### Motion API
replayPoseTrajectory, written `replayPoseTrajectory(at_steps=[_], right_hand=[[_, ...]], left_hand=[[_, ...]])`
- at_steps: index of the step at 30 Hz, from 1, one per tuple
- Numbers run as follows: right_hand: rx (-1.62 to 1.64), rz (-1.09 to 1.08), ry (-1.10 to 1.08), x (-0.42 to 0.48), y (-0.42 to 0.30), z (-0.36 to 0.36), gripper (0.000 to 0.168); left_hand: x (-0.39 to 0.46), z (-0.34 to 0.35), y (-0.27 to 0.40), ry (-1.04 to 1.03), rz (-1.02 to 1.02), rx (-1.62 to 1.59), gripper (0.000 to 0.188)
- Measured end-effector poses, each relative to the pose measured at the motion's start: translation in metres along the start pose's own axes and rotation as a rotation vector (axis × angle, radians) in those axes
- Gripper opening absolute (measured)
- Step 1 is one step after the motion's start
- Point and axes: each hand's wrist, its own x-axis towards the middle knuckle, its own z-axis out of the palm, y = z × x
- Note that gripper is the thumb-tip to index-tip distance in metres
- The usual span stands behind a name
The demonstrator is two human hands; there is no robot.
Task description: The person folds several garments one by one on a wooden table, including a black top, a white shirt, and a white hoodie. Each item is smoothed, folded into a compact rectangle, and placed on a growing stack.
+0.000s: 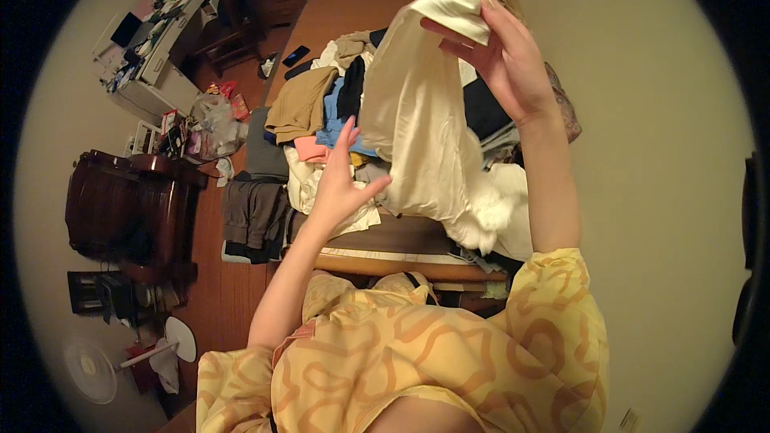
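My right hand is raised at the upper right, its fingers closed on the edge of a cream, satin-like garment. The cloth hangs down in a long fold, its lower end by white fabric at the bed's near edge. My left hand is just left of the hanging cloth, thumb and fingers spread, holding nothing. Behind it lie folded tan trousers, a blue garment, a pink cloth and white clothes on the bed.
Folded dark trousers lie at the bed's left corner. A smartphone rests near its left edge. Left of the bed are a dark wooden armchair, plastic bags, a cluttered white desk and a standing fan. A wall stands at right.
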Motion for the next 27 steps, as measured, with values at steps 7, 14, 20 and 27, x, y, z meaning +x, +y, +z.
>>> replayPoseTrajectory(at_steps=[7, 14, 20, 27], right_hand=[[0.038, -0.144, 0.088, -0.057, -0.052, 0.005, 0.034], [0.027, -0.03, -0.048, -0.085, -0.062, 0.011, 0.034], [0.149, -0.149, -0.002, -0.086, -0.067, -0.02, 0.032], [0.14, -0.261, -0.023, -0.091, -0.099, -0.031, 0.028]], left_hand=[[0.039, 0.009, 0.0, -0.027, 0.218, 0.065, 0.107], [0.086, -0.004, 0.039, -0.321, 0.353, -0.117, 0.05], [0.085, 0.004, -0.005, -0.623, 0.225, 0.198, 0.018], [0.063, 0.034, -0.097, -0.21, -0.055, -0.376, 0.022]])
